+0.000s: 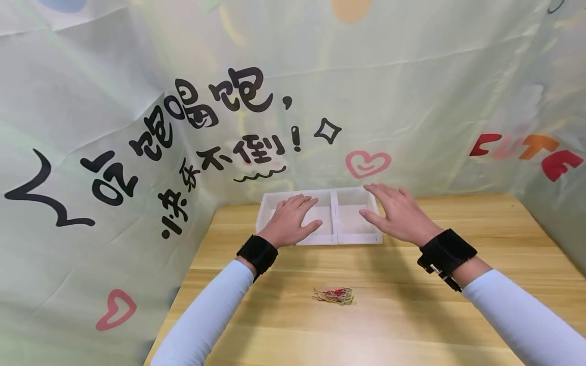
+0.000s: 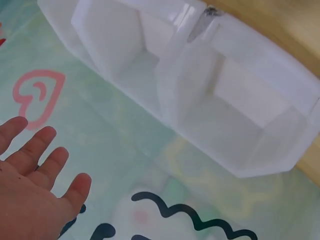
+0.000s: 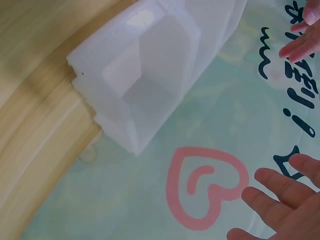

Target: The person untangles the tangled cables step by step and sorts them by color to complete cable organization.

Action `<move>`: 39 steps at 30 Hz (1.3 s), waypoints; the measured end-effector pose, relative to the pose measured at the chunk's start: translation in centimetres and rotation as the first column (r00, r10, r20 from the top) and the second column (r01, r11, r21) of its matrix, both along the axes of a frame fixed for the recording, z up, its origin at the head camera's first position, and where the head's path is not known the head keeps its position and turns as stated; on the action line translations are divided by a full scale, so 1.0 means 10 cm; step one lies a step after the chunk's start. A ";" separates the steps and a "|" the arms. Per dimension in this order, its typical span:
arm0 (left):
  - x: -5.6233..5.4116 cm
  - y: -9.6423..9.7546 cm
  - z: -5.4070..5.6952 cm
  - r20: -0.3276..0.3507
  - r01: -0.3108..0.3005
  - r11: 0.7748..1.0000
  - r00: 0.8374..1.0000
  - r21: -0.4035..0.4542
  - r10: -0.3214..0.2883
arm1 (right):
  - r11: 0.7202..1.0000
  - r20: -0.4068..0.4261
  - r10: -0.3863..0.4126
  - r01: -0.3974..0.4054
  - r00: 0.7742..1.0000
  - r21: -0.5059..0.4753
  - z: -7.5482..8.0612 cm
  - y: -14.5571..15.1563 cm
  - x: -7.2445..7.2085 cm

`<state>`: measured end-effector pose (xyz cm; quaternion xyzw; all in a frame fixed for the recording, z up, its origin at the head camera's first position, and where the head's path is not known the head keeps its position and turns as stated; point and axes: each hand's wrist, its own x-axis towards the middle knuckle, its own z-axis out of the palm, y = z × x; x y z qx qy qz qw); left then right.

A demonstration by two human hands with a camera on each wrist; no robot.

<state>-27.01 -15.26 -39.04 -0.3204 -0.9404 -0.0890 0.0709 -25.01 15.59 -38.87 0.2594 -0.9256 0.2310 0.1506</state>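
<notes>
White divided bin [image 1: 335, 239] is lying lengthwise left-to-right below the left hand [image 1: 293, 219] and right hand [image 1: 400, 214], both hovering, fingers released.

Box [image 1: 359, 238]: part of left side hidden behind left hand [image 1: 290, 222] in head view; cut off by top edge in both wrist views. String [image 1: 336, 295] in front of box: strands too small to count. Orange spot [image 1: 351, 9] above box: cut off by head view's top edge.
</notes>
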 end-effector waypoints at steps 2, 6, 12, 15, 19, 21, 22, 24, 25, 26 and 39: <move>0.02 0.01 -0.04 0.002 0.026 1.000 1.000 0.005 -0.026 | 1.000 0.005 0.011 -0.011 1.000 -0.005 -0.03 0.00 0.02; 0.07 0.06 -0.13 0.010 0.060 0.998 0.998 -0.005 -0.060 | 0.999 -0.022 0.042 -0.042 0.999 -0.008 -0.09 0.00 0.05; 0.18 0.17 -0.27 0.000 0.104 0.994 0.995 -0.031 -0.104 | 0.996 -0.072 0.083 -0.085 0.994 -0.025 -0.20 -0.02 0.08; 0.25 0.23 -0.36 0.004 0.146 0.988 0.989 -0.052 -0.146 | 0.994 -0.075 0.097 -0.100 0.992 -0.036 -0.24 -0.02 0.10; 0.33 0.31 -0.49 0.037 0.213 0.975 0.977 -0.068 -0.210 | 0.992 -0.076 0.110 -0.114 0.991 -0.047 -0.29 -0.03 0.13; 0.38 0.35 -0.56 0.065 0.241 0.968 0.969 -0.069 -0.237 | 0.991 -0.081 0.120 -0.125 0.989 -0.055 -0.31 -0.04 0.15; 0.40 0.36 -0.59 0.076 0.255 0.964 0.965 -0.070 -0.250 | 0.990 -0.082 0.122 -0.127 0.989 -0.058 -0.32 -0.04 0.16; 0.44 0.40 -0.67 0.097 0.281 0.956 0.957 -0.081 -0.273 | 0.989 -0.084 0.130 -0.136 0.988 -0.060 -0.35 -0.04 0.18; 0.46 0.41 -0.71 0.108 0.291 0.953 0.953 -0.088 -0.281 | 0.989 -0.081 0.133 -0.138 0.988 -0.060 -0.37 -0.04 0.18; 0.47 0.42 -0.74 0.119 0.300 0.949 0.950 -0.093 -0.289 | 0.989 -0.077 0.133 -0.138 0.988 -0.059 -0.38 -0.04 0.19; 0.63 0.52 -1.09 0.182 0.322 0.926 0.940 -0.199 -0.288 | 0.989 0.029 0.130 -0.128 0.991 -0.075 -0.56 -0.05 0.26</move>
